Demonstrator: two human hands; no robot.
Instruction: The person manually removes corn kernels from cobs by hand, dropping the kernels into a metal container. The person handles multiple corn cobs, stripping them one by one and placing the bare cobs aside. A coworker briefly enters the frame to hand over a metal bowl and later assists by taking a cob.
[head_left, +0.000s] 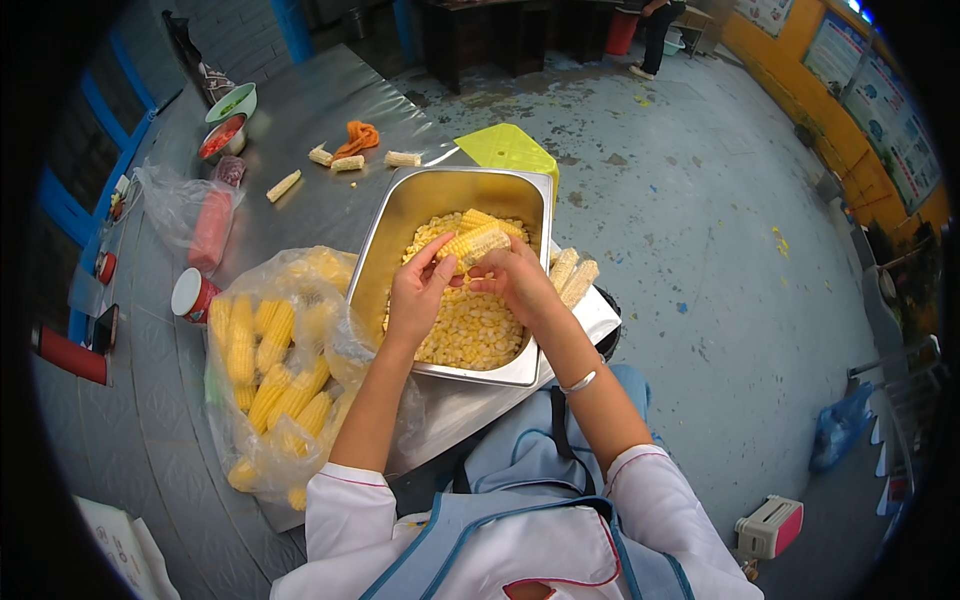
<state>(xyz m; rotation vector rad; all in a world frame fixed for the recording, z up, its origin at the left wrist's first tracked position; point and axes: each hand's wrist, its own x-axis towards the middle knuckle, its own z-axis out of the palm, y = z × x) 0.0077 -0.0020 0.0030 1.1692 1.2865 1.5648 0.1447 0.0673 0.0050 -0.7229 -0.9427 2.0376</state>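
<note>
A partly stripped corn cob (472, 246) is held between my hands above a deep stainless steel pan (375, 247). My left hand (426, 281) grips its left end. My right hand (514, 277) has its fingers on the cob's right part, where the kernels are off. Loose corn kernels (472, 330) cover the pan's bottom, and another yellow cob (491, 221) lies on them just beyond the held one. Left of the pan, a clear plastic bag (300, 375) contains several whole yellow cobs. Bare cobs (577, 281) lie against the pan's right side.
On the steel table (300, 97) are an orange cloth (360, 139), more stripped cobs (283, 186), a wrapped pink roll (210, 229) and a red tub with a white lid (193, 295). Bowls (225, 139) stand at the far left. A person (658, 34) stands far off.
</note>
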